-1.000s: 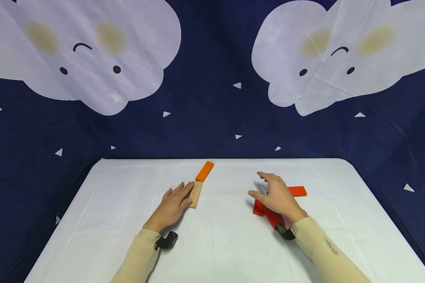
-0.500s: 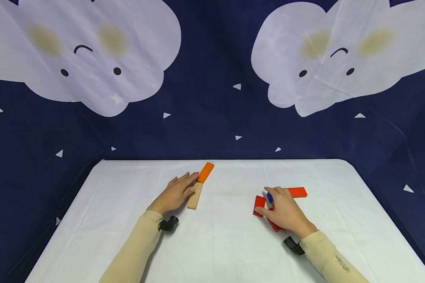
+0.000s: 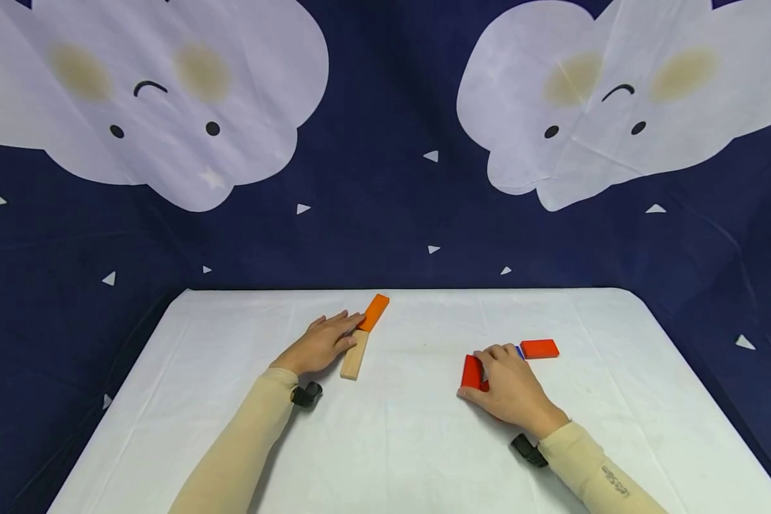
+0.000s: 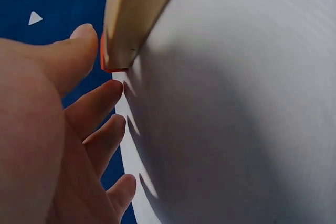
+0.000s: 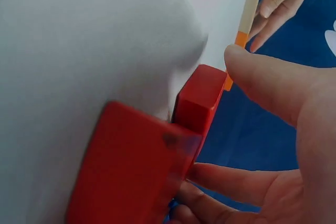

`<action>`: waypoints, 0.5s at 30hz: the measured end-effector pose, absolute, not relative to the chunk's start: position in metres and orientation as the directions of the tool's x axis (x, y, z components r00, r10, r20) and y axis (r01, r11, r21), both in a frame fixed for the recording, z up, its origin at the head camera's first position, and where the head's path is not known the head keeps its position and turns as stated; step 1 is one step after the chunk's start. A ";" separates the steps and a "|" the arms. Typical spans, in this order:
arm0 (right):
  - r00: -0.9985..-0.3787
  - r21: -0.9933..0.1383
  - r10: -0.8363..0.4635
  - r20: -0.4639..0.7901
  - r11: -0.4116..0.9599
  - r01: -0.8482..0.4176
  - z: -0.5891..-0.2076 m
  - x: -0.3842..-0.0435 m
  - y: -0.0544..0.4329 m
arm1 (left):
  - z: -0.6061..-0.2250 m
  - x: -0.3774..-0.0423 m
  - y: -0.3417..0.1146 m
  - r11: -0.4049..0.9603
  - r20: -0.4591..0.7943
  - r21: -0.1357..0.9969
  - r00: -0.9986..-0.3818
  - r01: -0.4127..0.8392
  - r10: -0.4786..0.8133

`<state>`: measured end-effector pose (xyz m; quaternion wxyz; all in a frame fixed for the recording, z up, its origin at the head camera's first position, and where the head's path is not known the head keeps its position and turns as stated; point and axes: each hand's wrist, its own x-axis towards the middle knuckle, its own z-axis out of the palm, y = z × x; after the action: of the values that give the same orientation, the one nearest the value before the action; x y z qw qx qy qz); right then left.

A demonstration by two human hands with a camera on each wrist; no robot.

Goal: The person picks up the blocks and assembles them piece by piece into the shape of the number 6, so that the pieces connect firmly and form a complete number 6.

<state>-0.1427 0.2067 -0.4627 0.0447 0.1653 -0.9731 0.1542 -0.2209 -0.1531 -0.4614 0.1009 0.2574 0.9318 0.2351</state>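
My left hand (image 3: pixel 318 344) lies with its fingers extended beside two blocks set end to end, its fingertips at the orange block (image 3: pixel 375 312). The thumb is by the plain wooden block (image 3: pixel 355 355), nearer me. My right hand (image 3: pixel 512 385) bends over a red block (image 3: pixel 472 373), thumb at the near end and fingers at the far end. In the right wrist view that red block (image 5: pixel 201 90) sits between thumb and fingers, with another red block (image 5: pixel 126 169) in front of it. A blue piece (image 3: pixel 520 352) peeks out behind the right hand, mostly hidden.
A further red block (image 3: pixel 540 349) lies just beyond the right hand. All blocks lie on a white-covered table (image 3: pixel 398 442). A dark blue cloth (image 3: pixel 385 214) with clouds and triangles hangs behind the table's far edge.
My right hand came down and back toward me, then closed its thumb and fingers about the left red block. My left hand slid forward from the wooden block to the orange one.
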 end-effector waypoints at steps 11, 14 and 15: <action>-0.938 -0.228 -0.317 0.140 0.911 -0.342 -0.462 -0.145 0.203 | -0.464 -0.223 -0.153 0.764 -0.074 0.458 -0.837 0.455 0.542; -0.941 -0.241 -0.308 0.138 0.911 -0.334 -0.463 -0.145 0.203 | -0.464 -0.223 -0.153 0.764 -0.078 0.462 -0.838 0.450 0.541; -0.943 -0.250 -0.303 0.137 0.911 -0.329 -0.463 -0.145 0.202 | -0.464 -0.223 -0.153 0.764 -0.082 0.467 -0.838 0.446 0.540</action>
<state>-0.1445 0.2024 -0.4630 0.0476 0.1618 -0.9763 0.1357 -0.2229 -0.1532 -0.4639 0.1062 0.2642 0.9330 0.2200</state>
